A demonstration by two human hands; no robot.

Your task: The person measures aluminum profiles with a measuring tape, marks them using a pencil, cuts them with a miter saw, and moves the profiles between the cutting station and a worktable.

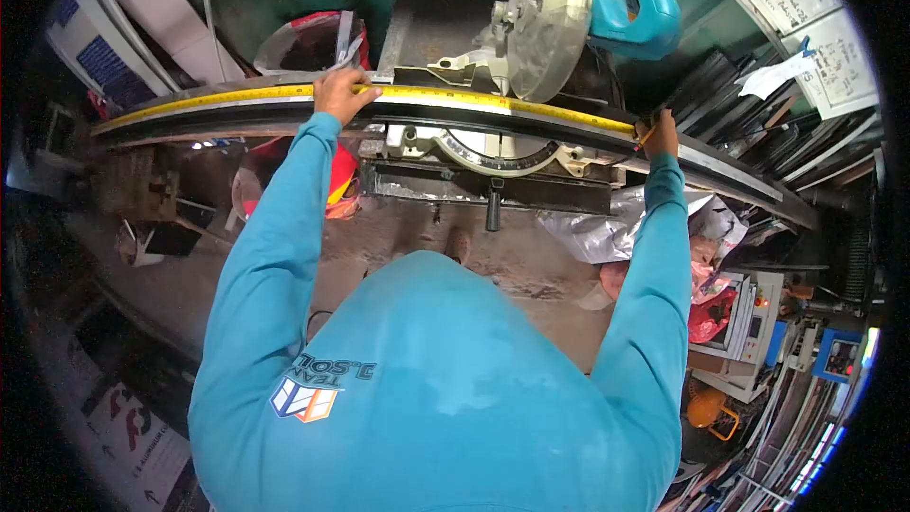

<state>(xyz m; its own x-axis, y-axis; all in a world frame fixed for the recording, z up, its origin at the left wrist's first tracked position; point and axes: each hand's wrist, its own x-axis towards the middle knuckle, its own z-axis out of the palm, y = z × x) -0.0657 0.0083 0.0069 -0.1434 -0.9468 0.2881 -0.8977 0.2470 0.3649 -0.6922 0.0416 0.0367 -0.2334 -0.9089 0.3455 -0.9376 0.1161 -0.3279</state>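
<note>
A yellow tape measure blade stretches along a long dark metal profile that lies across the miter saw. My left hand is closed on the tape's blade, pressing it to the profile left of the saw. Further right, my right hand is at the other visible end of the tape, its fingers closed around a thin pencil pointing down at the profile. The tape's case does not show clearly. Between my hands stands the miter saw, with its round guard and teal handle raised behind the profile.
The saw's black front handle sticks out toward me. Dark profile offcuts are stacked at the right, beside papers with handwriting. Plastic bags lie under the profile. A red bag stands behind my left hand.
</note>
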